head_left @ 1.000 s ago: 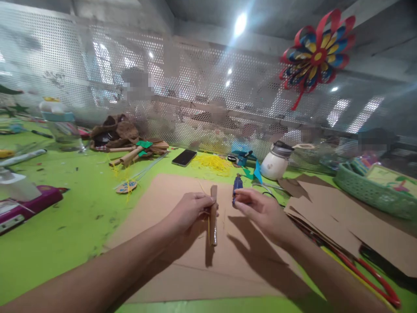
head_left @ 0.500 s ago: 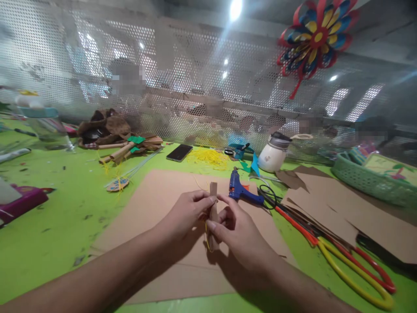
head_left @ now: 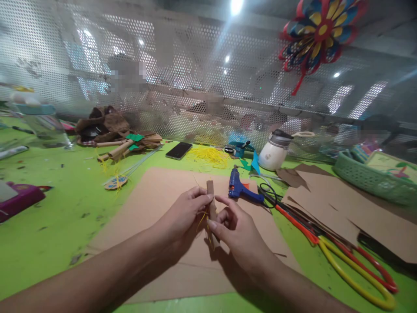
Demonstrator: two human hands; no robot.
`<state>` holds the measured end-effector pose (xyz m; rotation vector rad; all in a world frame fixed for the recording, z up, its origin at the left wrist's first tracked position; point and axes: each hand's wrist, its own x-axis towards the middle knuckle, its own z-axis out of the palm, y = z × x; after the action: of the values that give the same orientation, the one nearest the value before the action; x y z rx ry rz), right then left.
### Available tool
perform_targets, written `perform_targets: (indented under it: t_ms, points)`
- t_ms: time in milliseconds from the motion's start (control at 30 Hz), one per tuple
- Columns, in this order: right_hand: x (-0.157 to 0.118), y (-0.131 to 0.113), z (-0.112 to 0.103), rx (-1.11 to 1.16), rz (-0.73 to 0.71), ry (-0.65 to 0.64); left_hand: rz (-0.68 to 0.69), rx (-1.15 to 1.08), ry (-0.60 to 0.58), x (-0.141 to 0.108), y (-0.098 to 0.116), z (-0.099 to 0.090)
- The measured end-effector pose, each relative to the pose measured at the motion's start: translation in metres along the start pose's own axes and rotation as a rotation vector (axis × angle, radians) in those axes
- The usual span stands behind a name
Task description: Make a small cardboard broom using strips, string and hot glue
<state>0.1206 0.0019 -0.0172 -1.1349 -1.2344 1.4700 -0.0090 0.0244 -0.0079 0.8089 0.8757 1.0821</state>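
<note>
Work state: the narrow cardboard strip (head_left: 210,188) is cut to a slim length and is held above the cardboard sheet (head_left: 156,269), between both hands. Left hand (head_left: 184,215): grip closed on the upper part of the strip, thumb on its face. Right hand (head_left: 243,230): grip closed on the lower part, thumb against the near face, index finger extended beside the upper part. Yellow strands (head_left: 202,219) lie alongside the strip; whether they are fixed to it appears uncertain, as the fingers obscure the contact area. The strip is not released, so handling is judged incomplete; the extent of remaining work cannot be determined.

Surface: the green tabletop (head_left: 65,248) carries the sheet. The blue glue gun (head_left: 246,194) rests near its far right corner, in neither grip. A phone (head_left: 179,150) and yellow shreds (head_left: 208,156) lie beyond the sheet. To the left: a bundle of brown rolls (head_left: 120,150) and a small oval disc (head_left: 115,183). To the right: cardboard offcuts (head_left: 332,200), a yellow handle (head_left: 389,302) and a green basket (head_left: 368,178).

Room: a perforated screen (head_left: 192,65) stands behind the tabletop; a flower-shaped ornament (head_left: 322,30) is positioned at upper right
</note>
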Motion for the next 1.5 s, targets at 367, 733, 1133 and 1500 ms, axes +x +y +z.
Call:
perform_targets:
  t_ms: [367, 733, 1133, 1500]
  points:
    - [0.003, 0.003, 0.0, 0.001, -0.043, 0.017, -0.016, -0.02, -0.001, -0.001, 0.002, 0.002]
    - [0.006, 0.006, -0.007, 0.034, -0.067, -0.005, -0.035, -0.156, -0.205, 0.003, -0.002, -0.004]
    - [0.003, 0.002, -0.006, 0.013, -0.058, -0.014, -0.018, -0.11, -0.13, 0.006, -0.003, -0.003]
    - [0.004, -0.002, -0.007, -0.003, -0.06, -0.005, -0.073, -0.135, -0.15, 0.003, 0.0, -0.004]
